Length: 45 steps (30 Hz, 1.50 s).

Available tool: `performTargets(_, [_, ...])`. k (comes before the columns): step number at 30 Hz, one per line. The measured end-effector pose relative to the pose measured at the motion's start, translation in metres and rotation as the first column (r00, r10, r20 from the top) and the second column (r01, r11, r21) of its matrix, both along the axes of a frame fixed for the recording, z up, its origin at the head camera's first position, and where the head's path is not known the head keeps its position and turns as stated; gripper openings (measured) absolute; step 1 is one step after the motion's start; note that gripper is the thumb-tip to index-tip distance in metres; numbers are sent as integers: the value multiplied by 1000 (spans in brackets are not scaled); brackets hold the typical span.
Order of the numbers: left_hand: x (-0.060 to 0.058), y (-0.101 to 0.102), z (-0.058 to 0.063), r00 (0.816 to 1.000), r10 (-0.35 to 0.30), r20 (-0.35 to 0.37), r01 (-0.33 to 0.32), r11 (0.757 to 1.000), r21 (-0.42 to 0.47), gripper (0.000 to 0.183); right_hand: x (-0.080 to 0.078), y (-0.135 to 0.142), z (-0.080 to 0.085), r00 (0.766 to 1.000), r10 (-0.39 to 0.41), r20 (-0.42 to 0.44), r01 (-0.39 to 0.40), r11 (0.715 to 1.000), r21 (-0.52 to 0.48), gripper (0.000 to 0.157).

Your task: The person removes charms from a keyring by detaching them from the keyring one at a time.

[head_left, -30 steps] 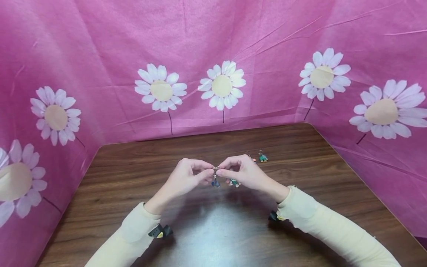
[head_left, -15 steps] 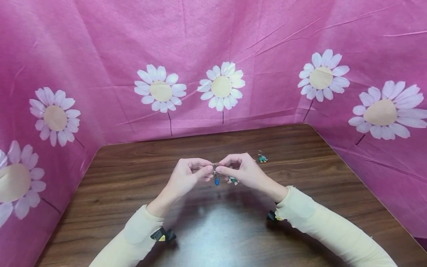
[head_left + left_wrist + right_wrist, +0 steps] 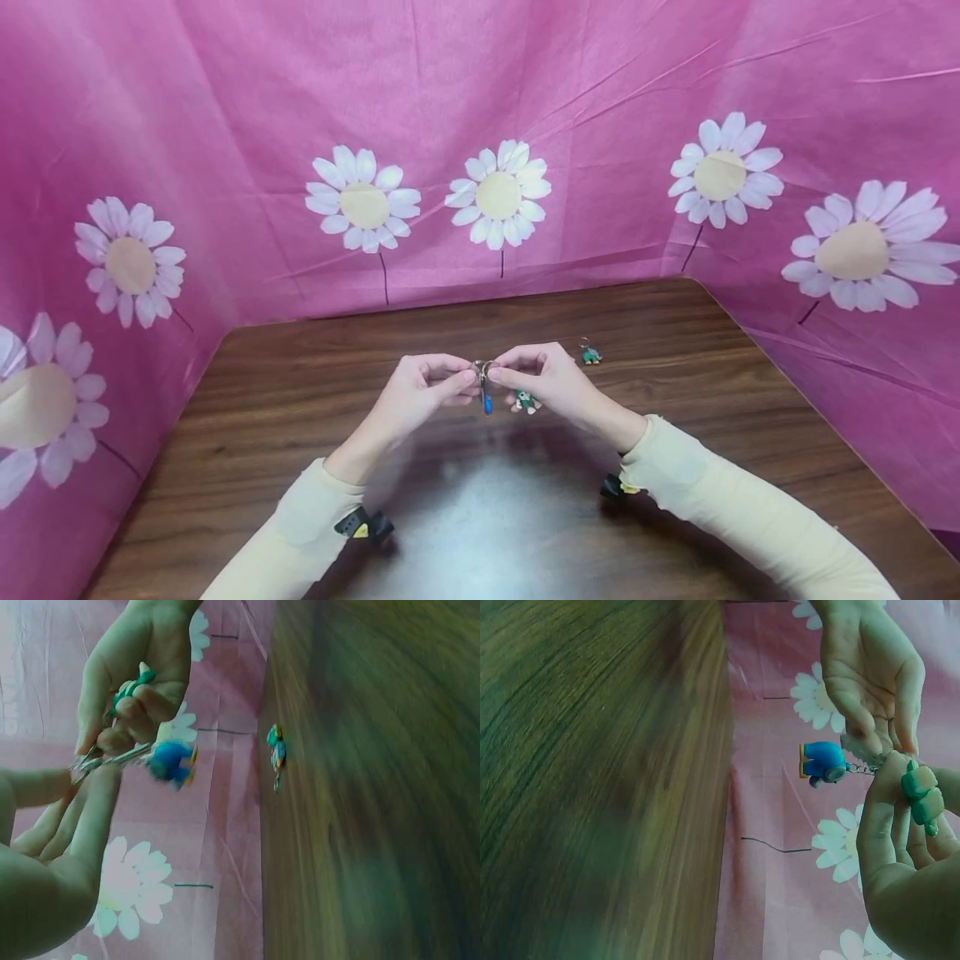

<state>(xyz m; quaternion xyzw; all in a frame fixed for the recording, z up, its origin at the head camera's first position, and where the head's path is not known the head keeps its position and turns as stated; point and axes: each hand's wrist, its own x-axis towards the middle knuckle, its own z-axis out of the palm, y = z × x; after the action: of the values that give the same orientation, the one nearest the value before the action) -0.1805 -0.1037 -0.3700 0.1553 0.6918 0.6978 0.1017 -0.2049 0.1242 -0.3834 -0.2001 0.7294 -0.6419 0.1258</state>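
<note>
In the head view my left hand and right hand meet above the table, thumb and fingers of each pinching metal key rings between them. A blue figure keychain with yellow feet dangles from a short chain beneath the rings. Against the curled fingers of the right hand sits a green figure keychain with pale parts. The fingertips partly hide the rings, and I cannot tell whether the rings are linked.
Beyond the right hand, another green figure keychain with its ring lies on the brown wooden table. A pink cloth printed with white daisies stands around the table's back and sides.
Both hands have risen slightly, still pinching the rings. The blue figure has turned on its chain. An orange piece by the right hand has become hidden.
</note>
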Motion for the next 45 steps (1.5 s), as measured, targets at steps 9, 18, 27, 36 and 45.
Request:
performTargets(9, [-3, -4, -4, 982, -20, -190, -22, 976, -218, 20, 1, 2, -1, 999, 17, -51, -15, 999, 31, 18])
performTargets(18, [-3, -2, -2, 969, 6, -246, -57, 978, -201, 13, 0, 2, 0, 997, 36, -73, -36, 999, 6, 14])
performTargets(27, [-1, 9, -3, 995, 41, -95, -41, 999, 7, 18, 1, 8, -2, 999, 20, -48, -20, 1000, -6, 14])
performTargets(36, [-5, 9, -10, 994, -28, -110, 15, 994, -112, 22, -2, 12, -2, 999, 18, -44, -17, 1000, 21, 20])
performTargets(45, [-6, 3, -7, 954, 21, -299, -119, 941, -316, 15, -4, 8, 1, 996, 68, -55, -65, 997, 46, 17])
